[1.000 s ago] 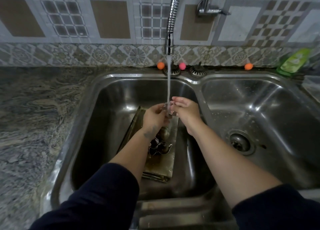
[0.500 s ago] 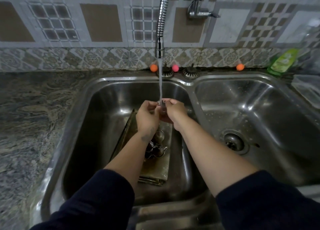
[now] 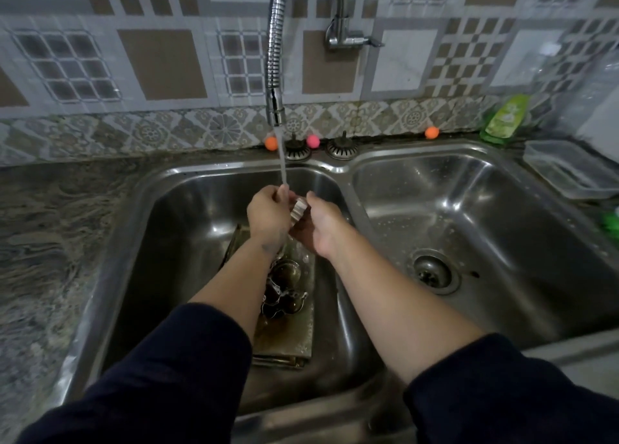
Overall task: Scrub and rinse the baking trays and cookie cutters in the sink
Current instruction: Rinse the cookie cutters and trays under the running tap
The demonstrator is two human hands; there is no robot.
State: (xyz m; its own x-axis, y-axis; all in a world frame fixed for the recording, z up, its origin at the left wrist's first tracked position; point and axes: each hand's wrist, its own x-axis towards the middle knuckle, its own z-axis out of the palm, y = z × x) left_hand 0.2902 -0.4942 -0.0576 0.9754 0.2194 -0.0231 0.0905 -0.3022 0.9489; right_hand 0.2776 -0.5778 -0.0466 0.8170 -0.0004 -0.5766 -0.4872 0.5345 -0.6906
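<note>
Water (image 3: 283, 162) runs from the flexible faucet (image 3: 276, 58) at twelve o'clock straight down onto the two hands held together over the left sink basin (image 3: 174, 242). The left hand (image 3: 268, 217) and the right hand (image 3: 318, 226) meet under the stream, and a small fluted metal cookie cutter (image 3: 299, 208) shows between them; both hands look curled round it, the left gripping its near edge and the right cupping it from three o'clock. Judging by this, the step in hand is rinsing one cutter.

Below the wrists, toward six o'clock, the baking tray (image 3: 294, 329) lies on the basin floor, with more cookie cutters (image 3: 283, 293) heaped on it in brownish water. They and the tray seem not yet rinsed, so much of the task appears left.

The next move probably calls for turning the cutter so water reaches its inner wall, then putting it somewhere clean; the right basin (image 3: 502, 226) at three o'clock looks the likely place.
</note>
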